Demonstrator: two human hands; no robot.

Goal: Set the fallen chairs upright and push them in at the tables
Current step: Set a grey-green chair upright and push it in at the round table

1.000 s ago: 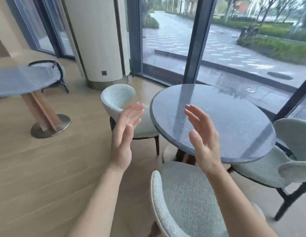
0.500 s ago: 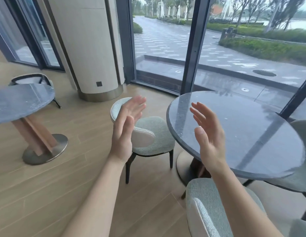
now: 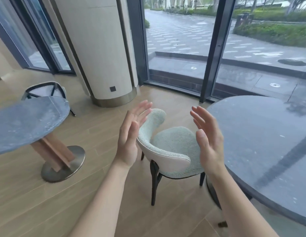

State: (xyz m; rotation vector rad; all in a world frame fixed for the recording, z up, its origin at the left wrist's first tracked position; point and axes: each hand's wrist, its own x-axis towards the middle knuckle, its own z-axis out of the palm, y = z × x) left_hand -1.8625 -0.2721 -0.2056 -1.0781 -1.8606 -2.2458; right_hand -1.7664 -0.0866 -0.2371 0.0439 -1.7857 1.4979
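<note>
A pale green upholstered chair (image 3: 174,147) with dark legs stands upright beside the round dark stone table (image 3: 261,151) on the right. My left hand (image 3: 130,134) and my right hand (image 3: 207,135) are raised in front of me with palms facing each other and fingers straight, holding nothing, above and on either side of that chair. Behind the second round table (image 3: 27,120) on the left, another chair (image 3: 44,90) lies tipped over on the floor with its dark frame showing.
A wide white column (image 3: 101,53) with a metal base stands at the back centre. Floor-to-ceiling glass with dark frames (image 3: 215,48) runs along the back. The left table rests on a wooden post with a round metal foot (image 3: 63,165). Wooden floor stretches between the tables.
The view has swung left and moved closer. The near chair in front of me has left the frame, the upright green chair has come to the centre between my hands, and the fallen chair shows more.
</note>
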